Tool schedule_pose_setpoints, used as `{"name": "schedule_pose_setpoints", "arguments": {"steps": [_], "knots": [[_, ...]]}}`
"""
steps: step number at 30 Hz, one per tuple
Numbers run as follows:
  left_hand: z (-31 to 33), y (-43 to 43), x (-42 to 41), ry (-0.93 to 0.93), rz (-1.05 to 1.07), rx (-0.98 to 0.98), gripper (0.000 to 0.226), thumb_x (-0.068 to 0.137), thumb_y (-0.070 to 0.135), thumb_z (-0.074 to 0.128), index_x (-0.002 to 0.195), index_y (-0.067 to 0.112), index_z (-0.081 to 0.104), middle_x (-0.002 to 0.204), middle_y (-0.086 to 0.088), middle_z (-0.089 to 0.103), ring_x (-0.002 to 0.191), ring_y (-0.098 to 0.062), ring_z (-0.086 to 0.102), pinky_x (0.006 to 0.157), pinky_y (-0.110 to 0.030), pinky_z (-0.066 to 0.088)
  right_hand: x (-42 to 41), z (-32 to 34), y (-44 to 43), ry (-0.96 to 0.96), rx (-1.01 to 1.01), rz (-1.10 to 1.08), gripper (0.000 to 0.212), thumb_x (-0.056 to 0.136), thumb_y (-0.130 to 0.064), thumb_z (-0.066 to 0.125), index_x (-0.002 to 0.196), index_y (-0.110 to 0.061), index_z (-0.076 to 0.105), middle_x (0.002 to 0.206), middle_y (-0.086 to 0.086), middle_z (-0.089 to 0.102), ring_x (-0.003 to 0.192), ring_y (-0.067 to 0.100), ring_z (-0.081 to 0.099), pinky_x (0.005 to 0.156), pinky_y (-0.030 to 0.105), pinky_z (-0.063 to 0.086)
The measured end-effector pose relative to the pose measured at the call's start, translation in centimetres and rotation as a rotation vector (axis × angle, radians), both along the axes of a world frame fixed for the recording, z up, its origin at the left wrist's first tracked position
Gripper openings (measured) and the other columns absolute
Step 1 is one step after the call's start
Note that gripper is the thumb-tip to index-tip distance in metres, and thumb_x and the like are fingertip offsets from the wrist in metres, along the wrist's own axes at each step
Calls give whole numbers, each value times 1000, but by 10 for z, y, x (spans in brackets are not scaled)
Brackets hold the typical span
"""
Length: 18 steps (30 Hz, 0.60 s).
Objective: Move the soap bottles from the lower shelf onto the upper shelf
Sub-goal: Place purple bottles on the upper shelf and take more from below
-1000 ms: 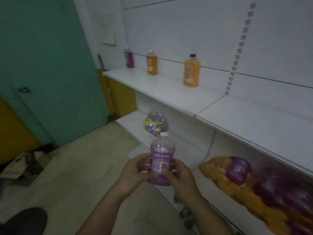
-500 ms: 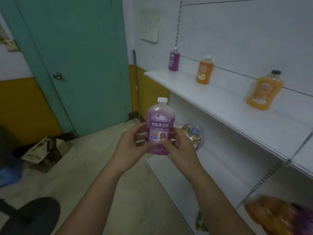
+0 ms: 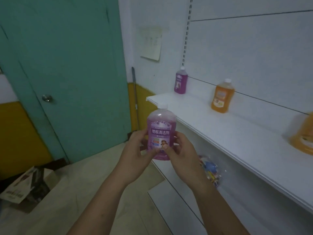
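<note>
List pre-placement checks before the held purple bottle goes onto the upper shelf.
1. Grip: left hand and right hand both hold the held purple bottle: ok.
2. Bottle upright, white cap on: ok.
3. Bare landing space on the upper shelf, in front of the orange bottle: ok.
4. Bottle base above shelf level: cannot tell from this one view.
5. Neighbours upright: far purple bottle and orange bottle ok; the bottle at the right edge is blurred and cut off: cannot tell.
</note>
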<state>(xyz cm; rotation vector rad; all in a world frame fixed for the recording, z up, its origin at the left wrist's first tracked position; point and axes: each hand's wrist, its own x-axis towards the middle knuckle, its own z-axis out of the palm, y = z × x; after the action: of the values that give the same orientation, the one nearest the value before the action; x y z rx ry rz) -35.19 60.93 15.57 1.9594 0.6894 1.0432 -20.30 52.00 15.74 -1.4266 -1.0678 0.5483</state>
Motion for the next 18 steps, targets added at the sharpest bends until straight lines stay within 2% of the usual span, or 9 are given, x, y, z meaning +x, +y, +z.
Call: {"name": "schedule_pose_setpoints", "arguments": {"steps": [2, 5, 7, 9, 12, 16, 18], "knots": [[3, 33, 23, -3, 4, 20, 66, 87, 15, 81, 133, 52, 50, 118, 2, 60, 100, -6, 64, 91, -28, 58, 21, 4, 33, -3, 16, -1, 36, 97, -15, 67, 124, -36, 56, 112, -18, 71, 99, 0, 70, 83, 23, 59], [14, 79, 57, 7, -17, 16, 57, 88, 17, 80, 129, 47, 54, 121, 2, 60, 102, -2, 64, 88, -22, 58, 51, 12, 79, -12, 6, -38, 37, 97, -12, 67, 125, -32, 54, 111, -20, 67, 96, -9, 67, 76, 14, 57], [25, 107, 82, 5, -33, 19, 55, 89, 17, 79, 130, 45, 56, 121, 4, 63, 104, -2, 64, 89, -24, 58, 71, 21, 108, -40, 2, -86, 38, 96, -11, 68, 125, -30, 52, 110, -20, 65, 94, -12, 65, 75, 14, 57], [34, 136, 110, -11, -72, 12, 53, 90, 15, 77, 129, 46, 58, 120, 7, 67, 105, -4, 65, 86, -23, 59, 94, 30, 137, -66, -26, -121, 38, 96, -15, 70, 126, -29, 51, 110, -20, 64, 95, -8, 66, 76, 14, 56], [40, 177, 156, -14, -98, -23, 57, 92, 14, 76, 141, 34, 54, 123, 10, 68, 107, -7, 66, 83, -20, 59, 131, 36, 179, -120, -102, -185, 39, 96, -20, 70, 127, -26, 48, 107, -21, 60, 94, -3, 63, 70, 9, 50], [40, 237, 218, 71, -130, -16, 67, 93, 26, 76, 149, 34, 39, 131, 9, 63, 110, -11, 64, 90, -30, 58, 190, 33, 238, -193, -201, -313, 42, 92, -15, 74, 126, -10, 50, 112, -1, 65, 97, 14, 66, 65, 14, 47], [40, 265, 247, 128, -173, 40, 63, 95, 25, 74, 147, 33, 39, 127, 7, 63, 105, -12, 63, 87, -26, 55, 221, 24, 269, -223, -280, -389, 40, 87, -13, 77, 118, -6, 53, 105, 3, 66, 89, 17, 66, 57, 15, 44]]}}
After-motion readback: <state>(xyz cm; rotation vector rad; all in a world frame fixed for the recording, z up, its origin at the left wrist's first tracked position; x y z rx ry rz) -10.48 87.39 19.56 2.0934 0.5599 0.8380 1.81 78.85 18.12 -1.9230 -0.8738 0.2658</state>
